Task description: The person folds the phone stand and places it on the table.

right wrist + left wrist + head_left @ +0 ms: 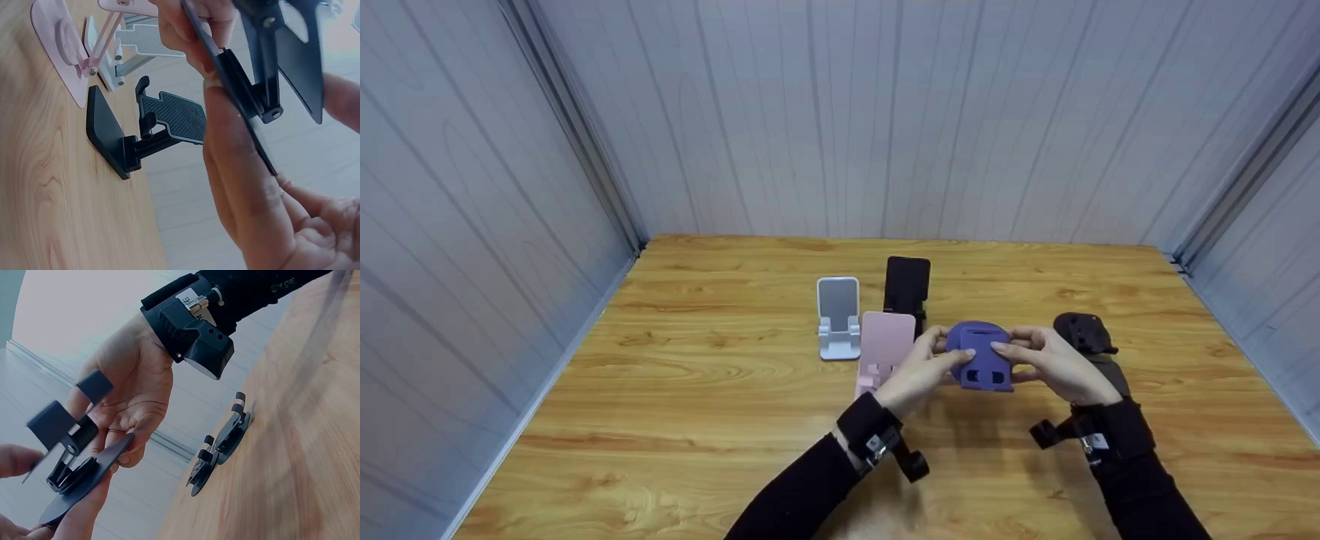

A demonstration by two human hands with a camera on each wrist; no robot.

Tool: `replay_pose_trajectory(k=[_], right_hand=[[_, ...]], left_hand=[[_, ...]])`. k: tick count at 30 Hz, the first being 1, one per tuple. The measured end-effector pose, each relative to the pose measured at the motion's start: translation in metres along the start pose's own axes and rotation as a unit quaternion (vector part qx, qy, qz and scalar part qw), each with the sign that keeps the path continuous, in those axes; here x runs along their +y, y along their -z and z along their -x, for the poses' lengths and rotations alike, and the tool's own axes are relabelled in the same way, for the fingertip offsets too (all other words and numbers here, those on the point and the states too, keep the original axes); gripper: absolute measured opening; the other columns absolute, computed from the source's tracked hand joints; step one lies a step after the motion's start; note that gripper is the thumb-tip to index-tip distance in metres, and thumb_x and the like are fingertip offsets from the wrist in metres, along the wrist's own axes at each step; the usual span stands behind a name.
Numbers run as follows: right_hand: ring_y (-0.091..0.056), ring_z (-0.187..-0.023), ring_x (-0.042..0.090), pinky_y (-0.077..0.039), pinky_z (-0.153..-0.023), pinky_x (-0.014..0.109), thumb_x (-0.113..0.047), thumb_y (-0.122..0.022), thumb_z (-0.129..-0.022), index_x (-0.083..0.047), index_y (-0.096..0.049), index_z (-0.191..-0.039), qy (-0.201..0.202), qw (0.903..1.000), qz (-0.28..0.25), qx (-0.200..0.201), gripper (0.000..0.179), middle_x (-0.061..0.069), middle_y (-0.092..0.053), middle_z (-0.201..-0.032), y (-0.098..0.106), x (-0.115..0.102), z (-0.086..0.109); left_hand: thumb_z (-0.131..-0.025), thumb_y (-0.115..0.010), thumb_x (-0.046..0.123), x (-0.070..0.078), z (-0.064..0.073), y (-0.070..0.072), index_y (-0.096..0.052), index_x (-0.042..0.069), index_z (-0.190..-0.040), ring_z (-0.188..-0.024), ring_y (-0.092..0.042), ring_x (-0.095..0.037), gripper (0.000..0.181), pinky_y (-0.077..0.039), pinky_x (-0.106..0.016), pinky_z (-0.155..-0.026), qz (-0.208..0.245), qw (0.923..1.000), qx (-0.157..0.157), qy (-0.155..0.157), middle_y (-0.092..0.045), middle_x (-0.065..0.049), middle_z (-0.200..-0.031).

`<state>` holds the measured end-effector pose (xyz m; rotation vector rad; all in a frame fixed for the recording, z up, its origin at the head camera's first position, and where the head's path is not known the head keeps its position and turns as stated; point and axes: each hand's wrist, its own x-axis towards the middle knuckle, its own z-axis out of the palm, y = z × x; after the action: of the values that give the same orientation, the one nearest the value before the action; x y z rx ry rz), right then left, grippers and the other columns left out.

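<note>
A purple phone stand (986,358), partly folded, is held above the table between both hands. My left hand (921,369) pinches its left side, thumb on the slotted plate and fingers behind the round base. On the opposite side, my right hand (1061,365) pinches it likewise, its thumb near the upper edge. The left wrist view shows the stand's round base (90,481) and hinged arm from the side. In the right wrist view the hinge (269,109) joins two plates that stand apart at an angle.
Left of the hands stand a pink phone stand (887,341), a white phone stand (838,319) and a black phone stand (907,285). Dark stands (1084,334) sit beyond the right hand, partly covered by it. Pale panels (855,120) wall the wooden table.
</note>
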<state>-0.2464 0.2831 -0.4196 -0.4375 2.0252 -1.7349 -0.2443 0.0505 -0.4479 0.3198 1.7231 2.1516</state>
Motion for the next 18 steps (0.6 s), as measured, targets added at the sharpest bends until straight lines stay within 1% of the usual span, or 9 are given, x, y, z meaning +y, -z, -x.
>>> replay_pose_trajectory(k=[3,7,9,13,18], right_hand=[[-0.071,-0.098,0.015,-0.063,-0.093,0.041,-0.021,-0.059,-0.111,-0.003,-0.058,-0.113,0.001,1.0,0.001,0.002,0.018,0.002,-0.068,-0.105,-0.0006,0.0019,-0.0002],[-0.072,-0.102,0.015,-0.063,-0.094,0.042,-0.02,-0.061,-0.11,-0.001,-0.059,-0.121,0.001,1.0,-0.004,0.006,0.022,0.002,-0.07,-0.11,-0.0017,0.0027,-0.0004],[-0.072,-0.101,0.015,-0.063,-0.093,0.041,-0.019,-0.061,-0.11,0.0,-0.059,-0.125,0.001,1.0,-0.004,0.007,0.024,0.002,-0.071,-0.11,-0.0021,0.003,-0.0007],[-0.073,-0.099,0.013,-0.064,-0.09,0.036,-0.015,-0.061,-0.109,0.002,-0.061,-0.126,0.005,0.9999,-0.002,0.01,0.024,0.002,-0.072,-0.108,-0.0031,0.0037,-0.0015],[-0.073,-0.098,0.013,-0.064,-0.088,0.035,-0.014,-0.061,-0.109,0.003,-0.062,-0.126,0.004,0.9999,0.003,0.011,0.024,0.002,-0.073,-0.106,-0.0024,0.0035,-0.0017]], left_hand=[[-0.104,-0.062,0.004,-0.0014,-0.0003,0.0002,-0.053,-0.004,-0.13,-0.103,-0.074,-0.024,0.029,-0.064,-0.04,-0.094,-0.002,1.0,-0.001,-0.001,-0.068,-0.02,-0.122],[-0.104,-0.063,0.002,-0.001,-0.0007,0.0,-0.053,-0.004,-0.131,-0.104,-0.074,-0.025,0.03,-0.064,-0.039,-0.092,-0.007,1.0,0.006,-0.001,-0.069,-0.019,-0.122],[-0.103,-0.063,0.001,-0.0011,-0.0011,0.0001,-0.053,-0.004,-0.131,-0.103,-0.074,-0.025,0.03,-0.065,-0.038,-0.089,-0.014,0.9998,0.011,-0.003,-0.069,-0.019,-0.121],[-0.102,-0.063,-0.001,-0.002,-0.0021,0.0002,-0.054,-0.004,-0.129,-0.099,-0.075,-0.024,0.029,-0.066,-0.035,-0.084,-0.027,0.9994,0.019,-0.01,-0.07,-0.019,-0.118],[-0.101,-0.064,-0.004,-0.0023,-0.0023,-0.0004,-0.054,-0.004,-0.127,-0.101,-0.076,-0.029,0.027,-0.066,-0.037,-0.085,-0.024,0.9994,0.022,-0.011,-0.069,-0.019,-0.118]])
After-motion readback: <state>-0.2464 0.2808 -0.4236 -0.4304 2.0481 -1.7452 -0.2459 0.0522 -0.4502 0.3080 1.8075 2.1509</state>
